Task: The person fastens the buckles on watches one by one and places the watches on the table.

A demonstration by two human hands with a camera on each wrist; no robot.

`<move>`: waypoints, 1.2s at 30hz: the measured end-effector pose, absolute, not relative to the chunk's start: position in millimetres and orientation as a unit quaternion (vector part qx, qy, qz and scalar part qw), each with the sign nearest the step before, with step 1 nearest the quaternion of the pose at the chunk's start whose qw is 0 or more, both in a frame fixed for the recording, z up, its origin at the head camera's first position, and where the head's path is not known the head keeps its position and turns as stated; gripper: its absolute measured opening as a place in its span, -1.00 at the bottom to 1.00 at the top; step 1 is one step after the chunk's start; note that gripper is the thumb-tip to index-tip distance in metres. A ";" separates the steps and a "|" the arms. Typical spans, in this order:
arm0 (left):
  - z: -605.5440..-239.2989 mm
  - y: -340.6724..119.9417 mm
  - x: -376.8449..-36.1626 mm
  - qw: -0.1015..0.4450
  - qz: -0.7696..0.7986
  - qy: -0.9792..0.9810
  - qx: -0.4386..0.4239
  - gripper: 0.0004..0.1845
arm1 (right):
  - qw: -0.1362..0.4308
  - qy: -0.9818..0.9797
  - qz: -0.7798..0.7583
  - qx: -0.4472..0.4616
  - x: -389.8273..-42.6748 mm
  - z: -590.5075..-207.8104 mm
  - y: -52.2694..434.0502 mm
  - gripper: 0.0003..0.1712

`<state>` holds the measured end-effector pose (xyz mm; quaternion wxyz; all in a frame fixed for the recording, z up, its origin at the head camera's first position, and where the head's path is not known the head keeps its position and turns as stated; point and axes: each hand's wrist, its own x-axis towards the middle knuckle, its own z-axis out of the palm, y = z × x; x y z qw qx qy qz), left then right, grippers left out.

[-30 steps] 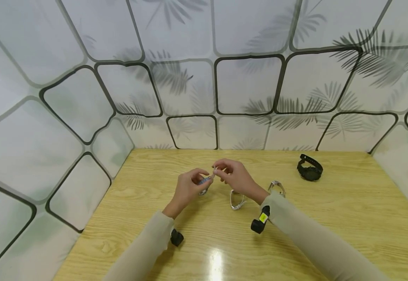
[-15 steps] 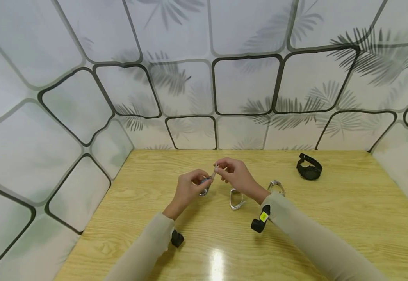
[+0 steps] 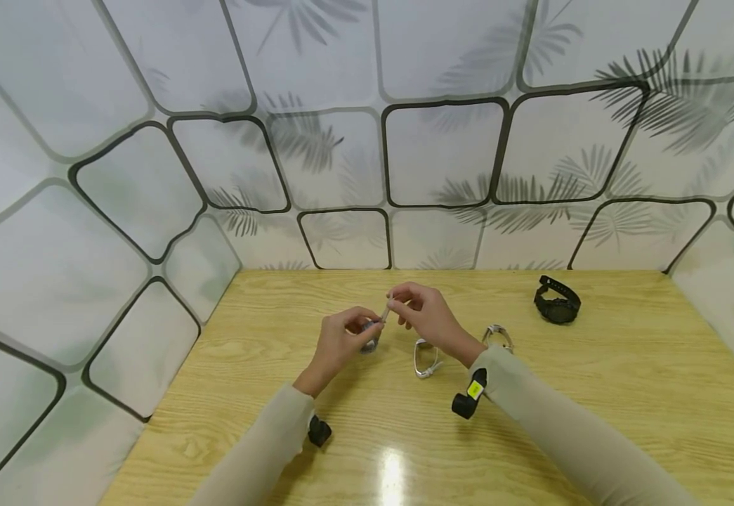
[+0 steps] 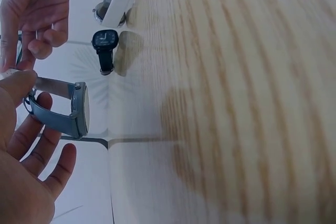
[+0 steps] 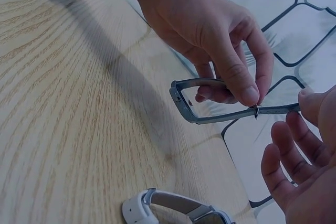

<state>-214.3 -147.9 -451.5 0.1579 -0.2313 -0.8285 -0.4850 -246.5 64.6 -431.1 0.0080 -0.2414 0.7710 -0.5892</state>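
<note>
Your left hand (image 3: 339,342) is raised over the wooden table (image 3: 626,393), slightly left of its middle. Its thumb and fingers (image 5: 247,90) are curled narrowly round the grey watch (image 5: 185,104), pinching it at the case and one strap; the left wrist view shows the case edge-on, with the lower fingers (image 4: 39,156) loosely spread beneath it. The grey watch is held in the air between your two hands, clear of the table surface.

Just to its right, your right hand (image 3: 423,315) pinches the free end of the same watch's strap (image 5: 273,110) between thumb and forefinger. The remaining fingers (image 5: 283,171) are relaxed and slightly apart, holding nothing else. The two hands nearly touch, joined only by the strap.

On the table directly below and behind your right hand lies a white watch (image 3: 426,358), on its side with the band closed in a loop; your right wrist partly hides it from the head view. A little further right, close to your right sleeve (image 3: 550,422), lies a silver-banded watch (image 3: 498,336). Well apart, towards the far right of the table near the patterned wall (image 3: 442,154), rests a black watch (image 3: 557,302), its band looped.

A small black wrist camera (image 3: 470,398) sits on your right forearm, and another (image 3: 318,429) on your left.
</note>
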 end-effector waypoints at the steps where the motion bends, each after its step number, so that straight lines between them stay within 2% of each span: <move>1: -451.4 -147.8 -213.8 0.158 -0.486 -0.827 -0.233 -0.94 | 0.008 0.769 -0.592 -0.241 -246.5 -431.3 64.7 -0.78; 25: -448.8 -146.0 -212.7 0.153 -0.480 -0.837 -0.213 -0.91 | 0.025 0.774 -0.579 -0.254 -240.2 -429.2 62.5 -0.74; 36: -444.0 -148.0 -209.7 0.104 -0.530 -0.818 -0.198 -0.74 | 0.003 0.778 -0.574 -0.255 -242.1 -430.8 61.3 -0.77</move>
